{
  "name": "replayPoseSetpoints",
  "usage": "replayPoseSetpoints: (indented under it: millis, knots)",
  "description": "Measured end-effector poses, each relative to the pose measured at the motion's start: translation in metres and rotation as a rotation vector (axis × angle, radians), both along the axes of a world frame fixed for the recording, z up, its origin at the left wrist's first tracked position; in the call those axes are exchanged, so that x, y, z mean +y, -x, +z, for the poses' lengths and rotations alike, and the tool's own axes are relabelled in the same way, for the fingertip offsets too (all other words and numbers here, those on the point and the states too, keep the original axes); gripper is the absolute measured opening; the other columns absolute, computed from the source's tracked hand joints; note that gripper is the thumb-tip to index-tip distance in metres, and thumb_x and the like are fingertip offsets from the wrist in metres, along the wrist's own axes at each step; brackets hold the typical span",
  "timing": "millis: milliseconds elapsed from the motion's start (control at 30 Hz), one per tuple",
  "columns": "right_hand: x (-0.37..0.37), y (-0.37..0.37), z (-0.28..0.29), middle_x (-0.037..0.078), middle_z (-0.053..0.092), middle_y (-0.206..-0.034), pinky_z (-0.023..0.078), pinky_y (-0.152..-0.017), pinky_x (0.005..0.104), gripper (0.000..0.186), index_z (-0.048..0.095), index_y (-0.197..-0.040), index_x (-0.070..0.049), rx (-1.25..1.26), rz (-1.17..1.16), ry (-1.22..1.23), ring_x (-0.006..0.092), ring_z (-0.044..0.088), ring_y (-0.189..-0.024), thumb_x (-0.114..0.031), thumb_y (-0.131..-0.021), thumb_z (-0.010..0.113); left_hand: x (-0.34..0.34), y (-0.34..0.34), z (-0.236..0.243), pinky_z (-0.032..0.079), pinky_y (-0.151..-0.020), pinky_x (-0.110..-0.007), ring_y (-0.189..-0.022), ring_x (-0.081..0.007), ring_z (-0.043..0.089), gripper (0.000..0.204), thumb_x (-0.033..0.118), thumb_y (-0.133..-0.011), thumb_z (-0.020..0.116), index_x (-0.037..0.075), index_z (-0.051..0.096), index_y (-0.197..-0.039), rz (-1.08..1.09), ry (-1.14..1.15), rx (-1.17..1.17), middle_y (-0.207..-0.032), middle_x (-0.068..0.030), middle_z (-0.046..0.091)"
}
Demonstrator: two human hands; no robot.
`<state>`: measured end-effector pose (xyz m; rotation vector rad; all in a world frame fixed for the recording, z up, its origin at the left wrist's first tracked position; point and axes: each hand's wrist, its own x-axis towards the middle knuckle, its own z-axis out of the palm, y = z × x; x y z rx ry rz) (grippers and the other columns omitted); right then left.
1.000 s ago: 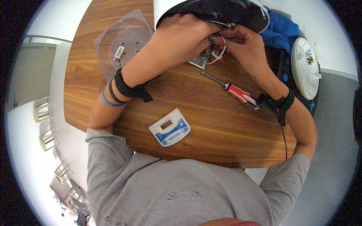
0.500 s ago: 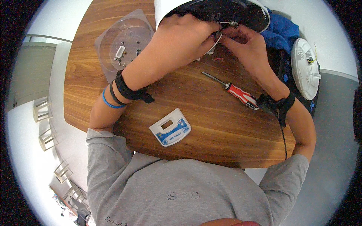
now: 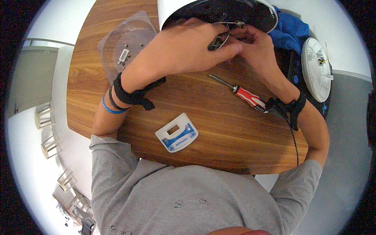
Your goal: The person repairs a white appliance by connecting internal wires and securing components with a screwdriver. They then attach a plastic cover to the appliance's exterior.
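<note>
Left hand (image 3: 197, 45) and right hand (image 3: 258, 45), fingers bent, grip hidden, are close together by a thin looped wire (image 3: 228, 33), at the curved rim of a white, black-lined housing (image 3: 168, 9); bare table (image 3: 219, 121) opens between screwdriver (image 3: 250, 98) and blue-white panel (image 3: 177, 135); left thumb reaches straighter than half a second ago

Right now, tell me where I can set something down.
Bare wood lies between the white panel and the screwdriver, and left of the clear tray. The left hand and right hand crowd the white housing's opening.
</note>
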<state>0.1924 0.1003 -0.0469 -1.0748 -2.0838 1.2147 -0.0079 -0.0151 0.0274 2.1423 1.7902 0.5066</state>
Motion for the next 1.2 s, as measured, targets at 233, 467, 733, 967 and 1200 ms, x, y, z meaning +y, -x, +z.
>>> replayPoseSetpoints:
  millis: [233,467,733,967,1200]
  knots:
    - [-0.001,-0.002,-0.003,0.01,0.08,-0.095,0.061,-0.075,0.0299,0.026,0.078,-0.107,0.0,0.098,-0.006,0.071,0.0146,0.074,-0.083,-0.017,-0.089,0.084,0.005,0.01,-0.032,0.059,-0.093,-0.052,-0.104,-0.044,0.071,0.05,0.049,-0.1,0.069,0.016,0.069,-0.137,-0.021,-0.244,0.03,-0.115,-0.0208,0.075]
    - [0.001,-0.002,-0.006,0.01,0.08,-0.094,0.06,-0.075,0.0298,0.027,0.078,-0.106,0.001,0.13,0.0,0.109,0.0133,0.073,-0.083,-0.017,-0.087,0.085,0.011,0.012,-0.035,0.059,-0.091,-0.052,-0.103,-0.0447,0.071,0.042,0.042,-0.104,0.064,0.015,0.07,-0.136,-0.062,-0.231,0.025,-0.113,-0.0205,0.075]
    - [-0.003,0.001,-0.01,0.008,0.079,-0.095,0.061,-0.075,0.0293,0.025,0.076,-0.107,0.0,0.189,-0.015,0.157,0.0141,0.074,-0.086,-0.015,-0.089,0.084,0.01,0.01,-0.034,0.06,-0.088,-0.052,-0.1,-0.0443,0.072,0.04,0.041,-0.104,0.064,0.015,0.071,-0.134,-0.04,-0.216,0.026,-0.108,-0.0204,0.076]
    - [-0.007,0.004,-0.011,0.008,0.079,-0.095,0.063,-0.074,0.0295,0.019,0.075,-0.106,0.0,0.186,-0.036,0.092,0.0157,0.076,-0.083,-0.01,-0.091,0.082,0.012,0.008,-0.038,0.061,-0.083,-0.052,-0.093,-0.0443,0.073,0.036,0.041,-0.102,0.067,0.014,0.076,-0.124,0.009,-0.281,-0.014,-0.098,-0.0218,0.076]
    - [-0.013,0.004,-0.003,0.008,0.079,-0.094,0.062,-0.076,0.0304,0.019,0.075,-0.106,0.0,0.148,0.014,0.027,0.0161,0.076,-0.087,-0.008,-0.089,0.081,0.014,0.002,-0.032,0.06,-0.076,-0.052,-0.081,-0.0427,0.074,0.033,0.04,-0.1,0.069,0.011,0.079,-0.113,0.076,-0.251,-0.028,-0.087,-0.0208,0.075]
